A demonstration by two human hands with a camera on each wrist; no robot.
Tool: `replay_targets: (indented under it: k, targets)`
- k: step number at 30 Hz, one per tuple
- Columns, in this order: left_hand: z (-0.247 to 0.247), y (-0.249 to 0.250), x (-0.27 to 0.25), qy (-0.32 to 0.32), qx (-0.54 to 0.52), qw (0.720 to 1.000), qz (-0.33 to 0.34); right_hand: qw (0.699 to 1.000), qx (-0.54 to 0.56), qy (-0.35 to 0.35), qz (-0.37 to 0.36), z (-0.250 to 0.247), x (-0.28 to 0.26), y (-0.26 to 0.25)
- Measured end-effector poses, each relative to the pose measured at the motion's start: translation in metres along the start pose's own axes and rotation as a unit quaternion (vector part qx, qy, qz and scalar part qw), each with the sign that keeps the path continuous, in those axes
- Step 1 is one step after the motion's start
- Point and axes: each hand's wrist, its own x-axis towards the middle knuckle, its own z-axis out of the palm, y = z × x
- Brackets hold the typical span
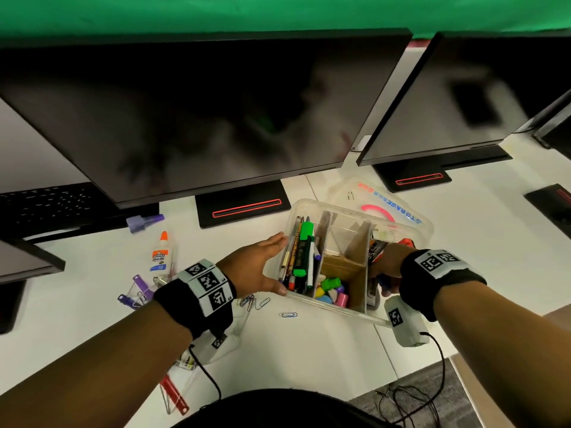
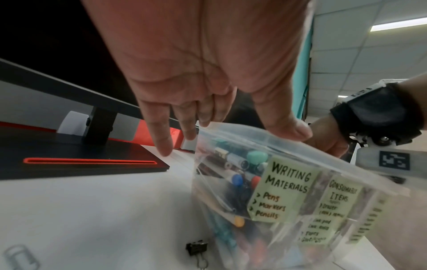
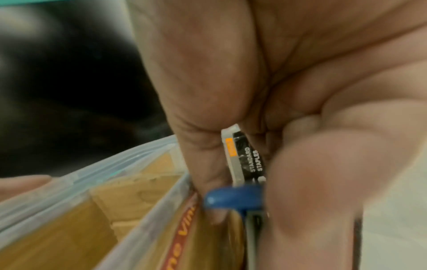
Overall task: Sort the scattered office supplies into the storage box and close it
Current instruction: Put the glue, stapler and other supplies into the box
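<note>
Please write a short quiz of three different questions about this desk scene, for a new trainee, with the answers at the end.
1. True or false: the lid is already closed on the box.
2. Which label is on the compartment next to the left hand? A) Writing Materials B) Paper Clips C) Cables
3. Fill in: the right hand holds a small pack printed "Standard ____" at the right end of the box.

Key:
1. False. The lid lies on the desk behind the open box.
2. A. The left wrist view shows this label.
3. Staples.
</note>
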Motion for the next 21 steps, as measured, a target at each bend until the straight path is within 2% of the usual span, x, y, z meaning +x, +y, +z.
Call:
replay_targets:
  k: [5, 7, 9, 13, 17, 21]
  targets:
    - [0.0, 0.0, -0.005, -0.001, -0.016, 1.0, 0.007, 0.999, -0.044, 0.004, 0.002, 0.008, 0.01, -0.001]
    - [0.002, -0.002, -0.005, 0.001, -0.026, 1.0, 0.008, 0.996, -0.086, 0.036, -0.004, 0.007, 0.022, 0.003]
    - [0.004, -0.004, -0.006, 0.004, -0.029, 1.0, 0.007, 0.997, -0.071, 0.036, -0.009, 0.005, 0.024, -0.004]
    - [0.007, -0.009, -0.011, 0.015, -0.019, 1.0, 0.017, 0.994, -0.05, 0.085, -0.04, -0.002, -0.011, -0.036]
    - [0.005, -0.025, -0.019, 0.06, -0.05, 0.997, 0.003, 0.956, -0.186, 0.181, -0.136, 0.009, -0.048, -0.07]
    - [-0.002, -0.055, -0.04, 0.099, -0.049, 0.993, -0.032, 0.934, -0.197, 0.159, -0.251, 0.037, -0.084, -0.103]
